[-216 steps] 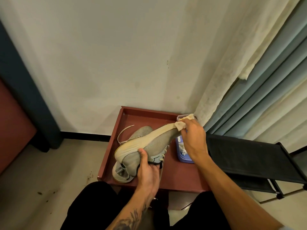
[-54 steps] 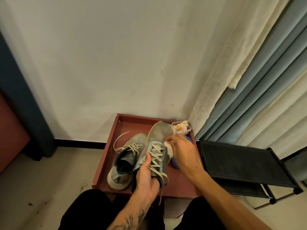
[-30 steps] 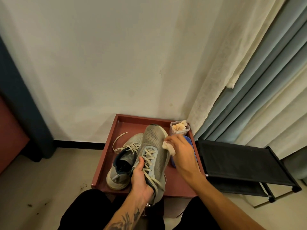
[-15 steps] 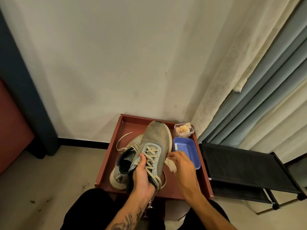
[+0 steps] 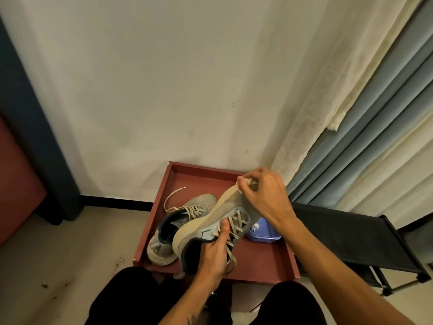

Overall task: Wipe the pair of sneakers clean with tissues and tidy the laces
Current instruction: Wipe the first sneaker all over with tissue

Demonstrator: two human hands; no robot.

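Note:
My left hand (image 5: 215, 252) grips a grey sneaker (image 5: 222, 212) at its collar, thumb across the laces. The shoe is tilted on its side above the tray, toe pointing far right. My right hand (image 5: 264, 195) is at that toe, fingertips pinching a small pale tissue (image 5: 243, 182). The second sneaker (image 5: 187, 214) lies on the red tray (image 5: 161, 202) to the left, its loose lace (image 5: 172, 198) curling toward the back. The tissue container is hidden behind my right hand.
A blue lid (image 5: 267, 233) lies on the tray's right side with a crumpled white wad (image 5: 255, 227) on it. A black rack (image 5: 351, 233) stands to the right under the curtains (image 5: 351, 137). The wall is right behind the tray. My knees are at the tray's near edge.
My right hand rose from beside the laces to the toe of the held sneaker. The shoe rolled onto its side. A crumpled wad now lies on the blue lid.

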